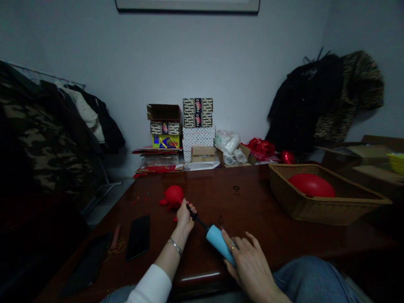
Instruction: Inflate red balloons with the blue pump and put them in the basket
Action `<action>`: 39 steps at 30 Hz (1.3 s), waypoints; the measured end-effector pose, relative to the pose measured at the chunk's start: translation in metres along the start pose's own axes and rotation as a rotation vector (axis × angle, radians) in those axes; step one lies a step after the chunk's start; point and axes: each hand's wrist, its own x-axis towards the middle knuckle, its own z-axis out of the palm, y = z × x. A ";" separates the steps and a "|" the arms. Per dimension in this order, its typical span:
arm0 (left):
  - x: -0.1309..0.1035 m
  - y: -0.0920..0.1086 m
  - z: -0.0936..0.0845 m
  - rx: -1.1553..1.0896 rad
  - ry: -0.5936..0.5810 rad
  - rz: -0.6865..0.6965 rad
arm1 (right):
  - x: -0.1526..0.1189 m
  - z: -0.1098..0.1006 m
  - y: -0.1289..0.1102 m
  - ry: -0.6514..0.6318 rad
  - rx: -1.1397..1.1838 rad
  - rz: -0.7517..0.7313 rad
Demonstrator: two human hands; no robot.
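Observation:
A small red balloon [174, 196] sits at the far end of a hand pump, by the fingers of my left hand [184, 215]. That hand is closed around the pump's black tip and the balloon's neck. The blue pump body [220, 244] slants down to the right, a black rod showing between it and my left hand. My right hand [249, 261] lies against the near end of the blue body, thumb underneath and some fingers raised. More red balloon pieces lie around the small balloon, partly hidden behind my left hand.
A wicker basket [315, 210] holding a large red balloon [312, 185] stands at the right. On the brown table [208, 198] lie a black phone [138, 237], a dark tablet-like slab [86, 263], yellow rubber bands [116, 248] and black bands [236, 188]. Boxes [198, 112] are stacked behind.

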 end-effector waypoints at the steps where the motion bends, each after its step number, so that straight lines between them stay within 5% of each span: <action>1: 0.001 0.003 0.000 -0.006 0.003 -0.003 | -0.005 -0.001 0.004 0.009 0.002 -0.010; 9: -0.001 0.010 0.001 -0.067 -0.025 -0.046 | -0.025 -0.008 0.021 0.111 0.009 -0.052; 17: -0.008 0.002 0.001 -0.122 -0.056 -0.065 | -0.015 -0.010 0.022 0.036 0.014 -0.014; 30: -0.032 -0.028 0.005 -0.055 -0.054 -0.115 | 0.025 -0.010 -0.003 -0.059 -0.097 0.024; 39: -0.024 -0.016 0.005 -0.003 -0.056 -0.066 | 0.031 0.003 -0.017 -0.011 -0.076 0.033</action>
